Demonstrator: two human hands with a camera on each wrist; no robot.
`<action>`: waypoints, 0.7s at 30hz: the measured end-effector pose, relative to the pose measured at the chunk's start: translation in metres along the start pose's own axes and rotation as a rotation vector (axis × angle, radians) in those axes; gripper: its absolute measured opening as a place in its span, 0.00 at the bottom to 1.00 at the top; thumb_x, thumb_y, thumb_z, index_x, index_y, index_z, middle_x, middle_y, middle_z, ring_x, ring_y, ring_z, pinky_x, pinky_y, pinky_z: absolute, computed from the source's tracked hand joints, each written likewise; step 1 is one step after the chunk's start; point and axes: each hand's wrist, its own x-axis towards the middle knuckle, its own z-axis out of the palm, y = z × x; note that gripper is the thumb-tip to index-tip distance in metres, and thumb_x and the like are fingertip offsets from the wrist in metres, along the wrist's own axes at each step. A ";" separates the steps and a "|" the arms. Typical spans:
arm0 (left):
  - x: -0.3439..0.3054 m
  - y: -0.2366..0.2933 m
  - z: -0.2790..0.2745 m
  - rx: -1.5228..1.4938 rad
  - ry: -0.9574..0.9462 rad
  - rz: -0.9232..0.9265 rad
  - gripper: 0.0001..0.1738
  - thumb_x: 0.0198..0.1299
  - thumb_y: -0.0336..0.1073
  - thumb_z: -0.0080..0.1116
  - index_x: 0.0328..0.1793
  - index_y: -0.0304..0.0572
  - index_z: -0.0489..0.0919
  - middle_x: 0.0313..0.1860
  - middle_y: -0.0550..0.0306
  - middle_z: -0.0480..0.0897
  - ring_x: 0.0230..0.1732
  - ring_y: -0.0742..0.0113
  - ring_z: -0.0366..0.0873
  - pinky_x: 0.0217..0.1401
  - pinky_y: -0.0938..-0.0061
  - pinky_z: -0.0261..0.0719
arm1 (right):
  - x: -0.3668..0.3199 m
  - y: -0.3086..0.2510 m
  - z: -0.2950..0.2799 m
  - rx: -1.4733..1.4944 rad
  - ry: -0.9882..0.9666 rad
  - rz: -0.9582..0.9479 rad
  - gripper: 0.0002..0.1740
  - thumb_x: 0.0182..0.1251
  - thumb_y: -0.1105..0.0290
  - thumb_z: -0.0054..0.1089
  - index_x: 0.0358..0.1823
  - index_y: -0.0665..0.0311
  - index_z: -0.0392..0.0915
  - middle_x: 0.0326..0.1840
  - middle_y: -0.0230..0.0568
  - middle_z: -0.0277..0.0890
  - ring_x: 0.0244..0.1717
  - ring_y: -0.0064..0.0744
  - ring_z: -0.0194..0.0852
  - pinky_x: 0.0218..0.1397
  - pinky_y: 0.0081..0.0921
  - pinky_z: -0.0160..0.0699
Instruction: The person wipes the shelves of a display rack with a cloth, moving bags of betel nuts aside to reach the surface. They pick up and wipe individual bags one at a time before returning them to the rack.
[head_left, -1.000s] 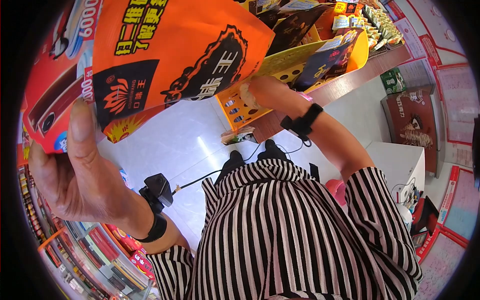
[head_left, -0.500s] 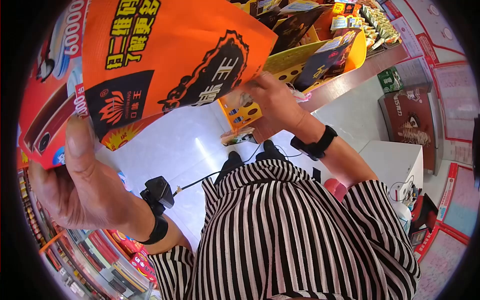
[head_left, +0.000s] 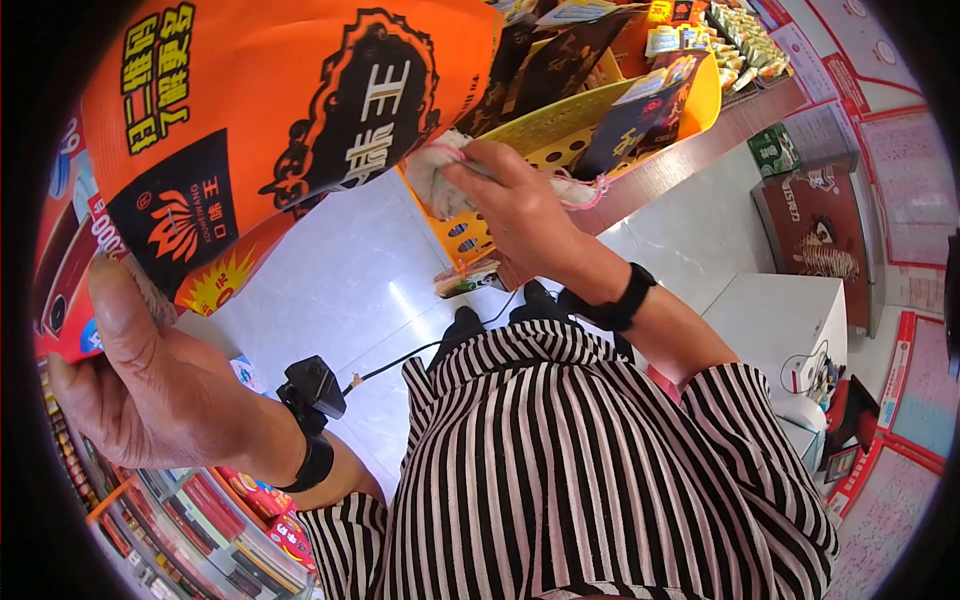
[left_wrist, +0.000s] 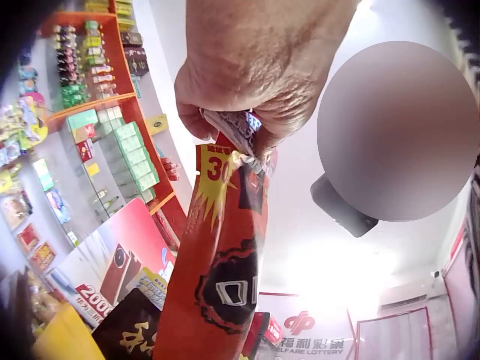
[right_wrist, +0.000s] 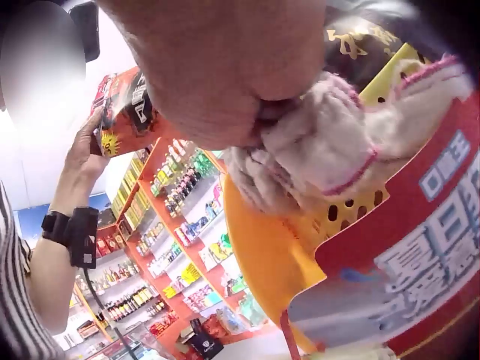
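Head cam: I have L hand (head_left: 150, 375) at frame L, gripping the edge of an orange bag (head_left: 270, 90), thumb on one side, fingers on the other. L wrist cam agrees: bag edge pinched & creased, body running down-frame, yellow burst w/ "30" just below fingers. Bag is held up in air, beyond the striped shirt (head_left: 600, 450); its far end is near R hand (head_left: 530, 220).

R hand: fingers curled on bunched white cloth (head_left: 435, 180) w/ pink edging, at near end of yellow basket (right_wrist: 259, 247). Can't tell how firmly cloth bears on basket wall. Dark packets (head_left: 630, 130) stand in basket, brown counter (head_left: 730, 115) alongside.

R wrist cam: red printed card (right_wrist: 420, 262) at lower R, in front of basket; stocked shelves (right_wrist: 172, 217) in bkgd.
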 end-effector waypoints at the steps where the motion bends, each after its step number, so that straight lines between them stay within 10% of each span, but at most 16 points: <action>1: 0.001 0.001 0.002 -0.009 -0.004 0.004 0.07 0.58 0.27 0.63 0.35 0.29 0.77 0.39 0.41 0.84 0.38 0.65 0.84 0.46 0.73 0.83 | 0.003 0.000 0.004 -0.040 -0.108 0.132 0.25 0.46 0.85 0.57 0.51 0.66 0.77 0.55 0.52 0.69 0.53 0.51 0.73 0.53 0.34 0.75; 3: 0.004 0.002 0.004 0.016 -0.008 0.027 0.08 0.59 0.28 0.63 0.33 0.30 0.76 0.38 0.41 0.84 0.37 0.65 0.84 0.45 0.74 0.83 | 0.004 0.000 0.004 -0.081 -0.210 0.263 0.26 0.45 0.84 0.57 0.51 0.66 0.77 0.54 0.51 0.69 0.53 0.50 0.73 0.53 0.34 0.76; 5: 0.006 0.003 0.005 0.012 -0.009 0.032 0.08 0.59 0.28 0.63 0.32 0.31 0.76 0.38 0.41 0.85 0.37 0.66 0.84 0.45 0.74 0.83 | 0.003 0.000 0.002 -0.130 -0.258 0.365 0.15 0.67 0.69 0.48 0.54 0.61 0.75 0.50 0.49 0.68 0.52 0.51 0.71 0.52 0.40 0.73; 13: 0.004 0.007 0.004 -0.022 -0.013 0.014 0.06 0.59 0.26 0.62 0.33 0.33 0.75 0.37 0.43 0.85 0.36 0.68 0.84 0.44 0.76 0.82 | -0.010 0.028 -0.007 -0.298 -0.050 0.551 0.35 0.46 0.81 0.62 0.60 0.73 0.65 0.55 0.60 0.65 0.48 0.59 0.74 0.48 0.41 0.77; 21: 0.000 0.012 0.019 -0.114 -0.036 -0.026 0.09 0.57 0.26 0.63 0.42 0.31 0.78 0.42 0.44 0.84 0.38 0.65 0.84 0.45 0.73 0.84 | 0.001 0.000 0.013 -0.049 -0.160 0.494 0.31 0.51 0.84 0.55 0.61 0.65 0.69 0.50 0.54 0.66 0.47 0.56 0.75 0.48 0.39 0.77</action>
